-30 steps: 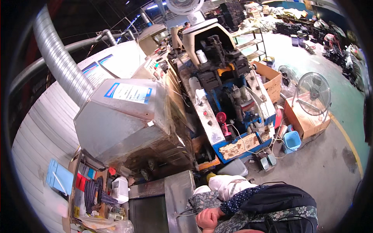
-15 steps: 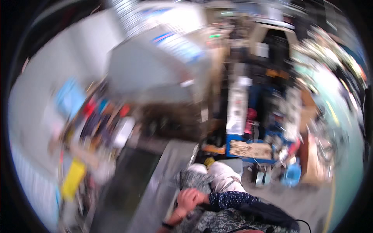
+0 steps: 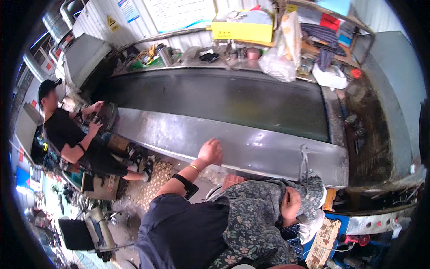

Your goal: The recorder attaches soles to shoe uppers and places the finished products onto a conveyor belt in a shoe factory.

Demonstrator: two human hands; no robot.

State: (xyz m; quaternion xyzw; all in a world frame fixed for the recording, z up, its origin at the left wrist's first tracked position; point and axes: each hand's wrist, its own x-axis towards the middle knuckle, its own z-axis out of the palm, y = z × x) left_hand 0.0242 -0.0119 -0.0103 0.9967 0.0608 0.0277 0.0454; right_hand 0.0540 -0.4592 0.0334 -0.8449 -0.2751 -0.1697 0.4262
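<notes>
My left hand (image 3: 210, 151) is over the front part of a long metal ledge (image 3: 179, 127), its fingers curled inward. What they hold, if anything, is hidden. My right hand (image 3: 290, 204) rests on the floral apron (image 3: 251, 215) over my lap, fingers curled, with nothing visible in them. Beyond my right hand, a plier-like metal tool (image 3: 305, 159) lies on the ledge with its handles toward me, close to my knee. Neither hand touches it. Behind the ledge runs a long dark trough (image 3: 215, 101).
A person (image 3: 67, 130) in black stands at the trough's far left end, hands over it. Along the back shelf are a yellow box (image 3: 242, 31), plastic bags (image 3: 277, 65) and a white container (image 3: 330, 77). A black-seated chair (image 3: 77, 234) stands lower left; blue-framed machinery (image 3: 342, 224) is at the right.
The view has swung left and is sharper; the trough now spans the middle. My hands, together on my lap before, are apart: the left has moved out over the ledge.
</notes>
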